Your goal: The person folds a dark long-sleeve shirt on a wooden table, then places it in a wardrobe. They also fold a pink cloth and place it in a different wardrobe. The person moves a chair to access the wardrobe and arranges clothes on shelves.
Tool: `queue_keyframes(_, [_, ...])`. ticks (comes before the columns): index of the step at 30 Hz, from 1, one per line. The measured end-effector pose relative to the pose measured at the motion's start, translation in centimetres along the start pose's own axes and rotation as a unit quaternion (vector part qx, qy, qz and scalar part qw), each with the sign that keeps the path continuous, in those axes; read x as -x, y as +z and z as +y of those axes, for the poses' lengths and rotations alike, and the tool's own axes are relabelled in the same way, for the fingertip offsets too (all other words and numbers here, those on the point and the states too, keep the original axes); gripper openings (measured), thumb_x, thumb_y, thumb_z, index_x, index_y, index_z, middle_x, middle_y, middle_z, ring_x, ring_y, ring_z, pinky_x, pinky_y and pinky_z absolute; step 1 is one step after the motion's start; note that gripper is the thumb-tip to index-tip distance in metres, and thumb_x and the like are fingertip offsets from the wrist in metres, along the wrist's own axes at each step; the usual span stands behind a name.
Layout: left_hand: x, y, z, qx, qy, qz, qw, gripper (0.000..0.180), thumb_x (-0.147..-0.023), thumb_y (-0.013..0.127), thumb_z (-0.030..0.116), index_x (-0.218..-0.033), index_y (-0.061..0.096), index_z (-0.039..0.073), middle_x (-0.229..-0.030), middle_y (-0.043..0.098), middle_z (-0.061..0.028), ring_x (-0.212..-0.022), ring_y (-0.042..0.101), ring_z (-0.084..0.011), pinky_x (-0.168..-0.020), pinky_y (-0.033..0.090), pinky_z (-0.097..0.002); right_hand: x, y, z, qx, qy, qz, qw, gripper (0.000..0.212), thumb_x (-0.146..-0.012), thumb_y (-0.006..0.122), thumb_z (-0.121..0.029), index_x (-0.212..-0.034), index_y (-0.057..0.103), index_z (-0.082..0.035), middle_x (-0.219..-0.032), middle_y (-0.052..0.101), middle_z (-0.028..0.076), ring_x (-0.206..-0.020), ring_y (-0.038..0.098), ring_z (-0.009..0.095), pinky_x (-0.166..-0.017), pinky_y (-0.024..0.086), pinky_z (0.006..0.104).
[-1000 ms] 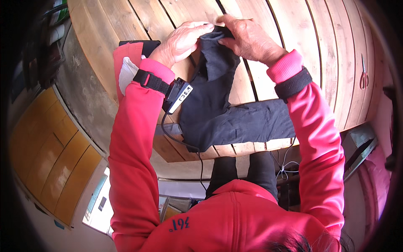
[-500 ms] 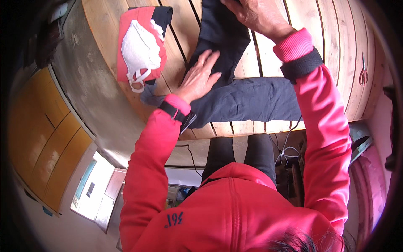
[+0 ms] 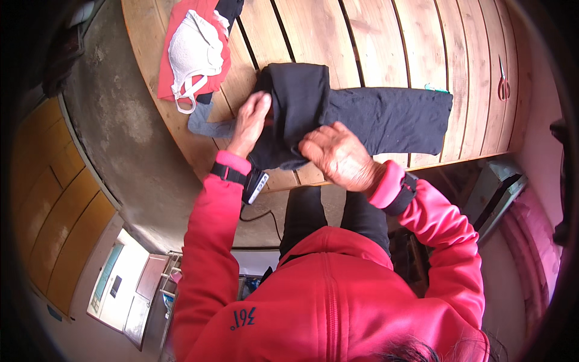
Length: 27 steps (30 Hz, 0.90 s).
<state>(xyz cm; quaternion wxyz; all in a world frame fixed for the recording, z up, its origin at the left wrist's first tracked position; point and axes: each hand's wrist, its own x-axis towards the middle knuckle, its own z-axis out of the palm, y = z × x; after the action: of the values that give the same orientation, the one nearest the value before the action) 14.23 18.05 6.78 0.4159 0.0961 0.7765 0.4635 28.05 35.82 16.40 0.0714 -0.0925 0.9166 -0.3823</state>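
Dark trousers (image 3: pixel 386 114) lie across the near part of the wooden table, one part stretched to the right and the other doubled over at the left. My right hand (image 3: pixel 341 154) is closed on the near edge of the folded part, its fingertips pinching the cloth. Beside the left edge of the fold, my left hand (image 3: pixel 248 123) is held with its fingers stretched out, touching the fabric. Some of its fingers are partly hidden. A grey piece of cloth (image 3: pixel 211 123) lies just left of that hand.
A white bra (image 3: pixel 196 51) rests on folded red and black clothing (image 3: pixel 172 78) at the far left. Red-handled scissors (image 3: pixel 502 87) lie at the right side of the slatted table (image 3: pixel 380 45). A small green item (image 3: pixel 435 88) shows at the trousers' right end.
The part of the trousers that stretched away from me is now folded back toward me. Both hands have come nearer my body, and the right one now grips the cloth.
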Motion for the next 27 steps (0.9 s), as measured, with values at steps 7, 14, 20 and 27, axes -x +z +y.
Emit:
queue_keyframes(7, [6.0,1.0,-1.9,0.386,-0.217,-0.105,0.890,0.056,-0.086,0.044,0.050,-0.114,0.048,0.002,-0.102,0.056,-0.0031,-0.090,0.053,-0.0140,-0.080,0.043,-0.0298,2.6,5.9,-4.5,-0.034,-0.032,0.004,0.999,0.029,-0.063,0.057,-0.014,-0.090,0.053,-0.007,-0.083,0.054,0.006,-0.075,0.054,0.022,-0.066,0.039,0.0333])
queue_keyframes(14, [8.6,1.2,-2.8,0.349,-0.254,-0.109,0.895,0.040,-0.086,0.055,0.026,-0.115,0.050,-0.001,-0.110,0.055,-0.0065,-0.099,0.052,-0.0156,-0.088,0.040,-0.0279,4.6,9.6,-7.5,-0.184,0.019,-0.053,0.981,0.030,-0.062,0.060,-0.007,-0.090,0.049,-0.008,-0.084,0.054,0.007,-0.078,0.054,0.026,-0.070,0.041,0.0363])
queue_keyframes(20, [8.3,1.6,-5.2,0.367,-0.282,-0.050,0.885,0.028,-0.083,0.054,0.005,-0.110,0.049,-0.002,-0.104,0.056,-0.0065,-0.096,0.054,-0.0159,-0.087,0.042,-0.0282,4.1,10.4,-4.5,-0.245,0.067,-0.097,0.962,0.031,-0.066,0.061,-0.004,-0.094,0.049,-0.007,-0.087,0.057,0.010,-0.084,0.058,0.029,-0.070,0.044,0.0380])
queue_keyframes(27, [9.0,1.8,-8.4,0.287,-0.319,-0.129,0.894,0.023,-0.083,0.050,0.005,-0.106,0.052,0.002,-0.095,0.059,-0.0076,-0.084,0.059,-0.0180,-0.074,0.050,-0.0304,-1.7,9.1,2.7,-0.187,0.129,-0.072,0.971,0.028,-0.068,0.058,-0.007,-0.096,0.053,-0.005,-0.080,0.059,0.018,-0.077,0.058,0.036,-0.067,0.046,0.0422])
